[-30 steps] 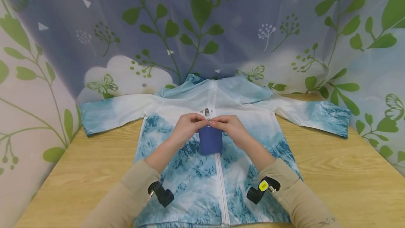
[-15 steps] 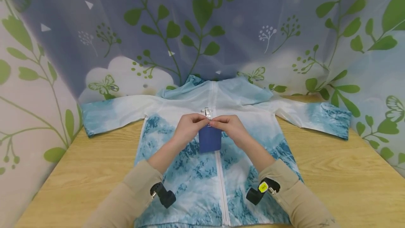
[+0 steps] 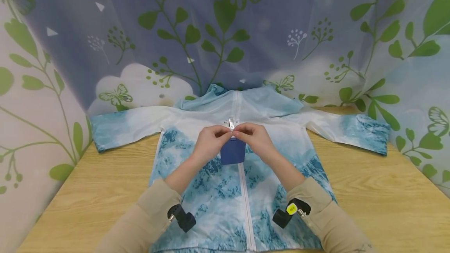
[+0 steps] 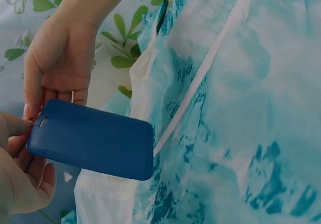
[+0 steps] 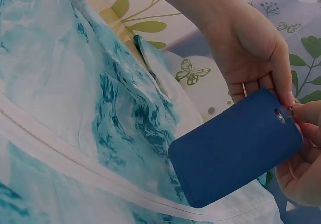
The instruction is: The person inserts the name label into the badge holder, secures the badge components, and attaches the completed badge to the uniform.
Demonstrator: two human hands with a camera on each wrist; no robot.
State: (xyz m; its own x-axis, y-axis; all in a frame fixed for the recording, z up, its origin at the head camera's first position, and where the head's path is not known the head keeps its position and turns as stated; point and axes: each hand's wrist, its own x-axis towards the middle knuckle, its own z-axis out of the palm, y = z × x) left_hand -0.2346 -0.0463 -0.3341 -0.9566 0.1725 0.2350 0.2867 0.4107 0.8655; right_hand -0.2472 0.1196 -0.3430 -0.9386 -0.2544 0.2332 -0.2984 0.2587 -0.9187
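Observation:
A dark blue badge holder [image 3: 232, 154] hangs below both hands in the head view, over the front of a blue-and-white zip jacket [image 3: 207, 198]. My left hand [image 3: 208, 143] and right hand [image 3: 256, 139] meet at its top edge, thumbs and forefingers pinching the small fastening there. A silver metal badge clip [image 3: 231, 122] with a pin stands up just beyond the fingertips. In the left wrist view the badge holder [image 4: 93, 139] shows its flat face and top slot. The right wrist view shows the badge holder [image 5: 235, 148] too; fingers partly cover its fastening.
The jacket lies spread on a wooden table [image 3: 369, 190], both sleeves stretched sideways and its white zipper [image 3: 246, 206] running down the middle. A leaf-and-butterfly printed curtain [image 3: 260, 42] rises behind and along the sides.
The metal clip has tipped more upright beyond the fingers. The badge holder's lower edge has risen slightly, while both hands stay in nearly the same place with thumbs and fingers shifting a little.

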